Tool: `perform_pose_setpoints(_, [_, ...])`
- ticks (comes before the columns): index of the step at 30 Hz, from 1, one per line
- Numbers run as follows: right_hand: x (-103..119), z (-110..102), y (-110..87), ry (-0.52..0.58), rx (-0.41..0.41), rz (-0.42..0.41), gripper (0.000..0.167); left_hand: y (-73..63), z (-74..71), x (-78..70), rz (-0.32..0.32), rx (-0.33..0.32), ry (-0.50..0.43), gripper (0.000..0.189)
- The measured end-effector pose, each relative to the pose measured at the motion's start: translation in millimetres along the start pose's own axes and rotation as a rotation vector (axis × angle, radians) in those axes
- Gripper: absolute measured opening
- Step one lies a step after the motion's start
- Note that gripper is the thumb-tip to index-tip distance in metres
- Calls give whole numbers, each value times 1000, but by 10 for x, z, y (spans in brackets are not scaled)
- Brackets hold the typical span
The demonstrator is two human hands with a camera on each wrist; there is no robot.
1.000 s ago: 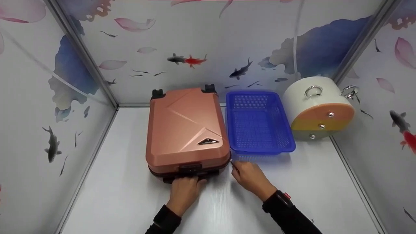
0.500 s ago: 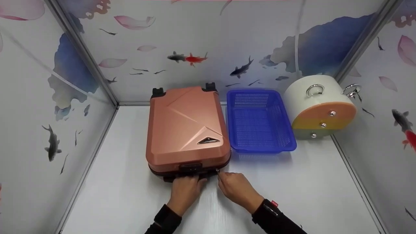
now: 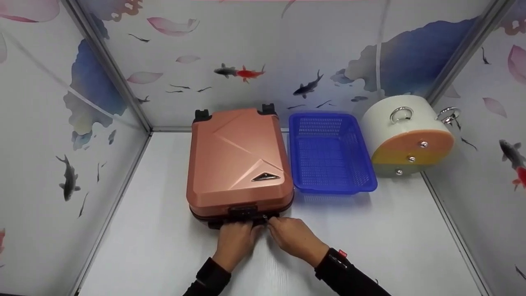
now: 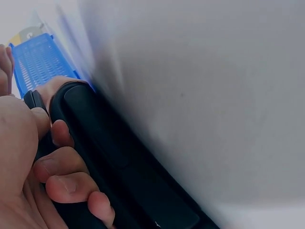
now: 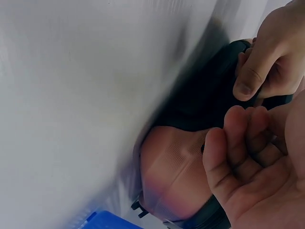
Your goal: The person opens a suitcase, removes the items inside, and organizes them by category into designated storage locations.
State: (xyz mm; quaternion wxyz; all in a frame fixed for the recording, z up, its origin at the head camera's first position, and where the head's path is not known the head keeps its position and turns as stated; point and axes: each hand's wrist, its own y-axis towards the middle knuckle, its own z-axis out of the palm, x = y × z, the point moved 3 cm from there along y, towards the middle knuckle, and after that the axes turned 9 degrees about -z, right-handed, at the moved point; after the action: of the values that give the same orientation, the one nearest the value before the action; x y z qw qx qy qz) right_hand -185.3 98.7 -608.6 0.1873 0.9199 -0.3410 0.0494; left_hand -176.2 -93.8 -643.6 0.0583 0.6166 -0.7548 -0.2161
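A rose-gold hard-shell suitcase lies flat on the white table, its dark seam and handle side facing me. My left hand grips the black carry handle at the middle of that side; the left wrist view shows the fingers curled at its edge. Just to the right, my right hand pinches a small zipper pull on the seam, close beside the left thumb. The right wrist view shows curled right fingers that hide the pull.
Right of the suitcase stands a blue plastic basket, very near its side. Beyond it is a white rounded drawer box with orange, yellow and green fronts. Patterned walls enclose the table at the back and both sides.
My right hand has slid left with the zipper pull, from the suitcase's front right corner to beside the left hand. The left hand keeps its hold on the handle.
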Motion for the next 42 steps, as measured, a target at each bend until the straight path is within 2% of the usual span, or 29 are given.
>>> perform_pose_setpoints(4, [-145, -182, -53, 67, -30, 47, 7, 23, 11, -20, 8, -8, -21, 45])
perform_pose_setpoints(8, [-235, -519, -13, 94, -138, 51, 5, 31, 25, -12, -7, -9, -39, 45])
perform_pose_setpoints(13, [-310, -923, 194, 85, -283, 17, 7, 43, 33, -5, -10, -25, -69, 43])
perform_pose_setpoints(16, [-339, -1030, 375, 54, -312, 9, 19, 45, 45, 4, -19, -13, -87, 44])
perform_pose_setpoints(19, [-334, -997, 537, 50, -288, 24, 38, 38, 60, 14, -42, 18, -92, 47])
perform_pose_setpoints(21, [-323, -912, 616, 61, -239, 35, 49, 32, 65, 13, -55, 28, -90, 47])
perform_pose_setpoints(26, [-307, -688, 668, 37, -118, 70, 63, 37, 69, -31, -55, 16, -96, 44])
perform_pose_setpoints(31, [-301, -622, 647, 44, -133, 69, 65, 44, 23, -67, -44, 14, -106, 39])
perform_pose_setpoints(37, [-279, -600, 671, 79, -156, 40, 67, 73, -120, -113, -38, 46, -101, 38])
perform_pose_setpoints(39, [-278, -605, 674, 95, -167, 41, 66, 96, -162, -172, -44, 17, -109, 40])
perform_pose_setpoints(42, [-286, -612, 675, 106, -176, 50, 66, 132, -192, -291, -70, -76, -96, 42])
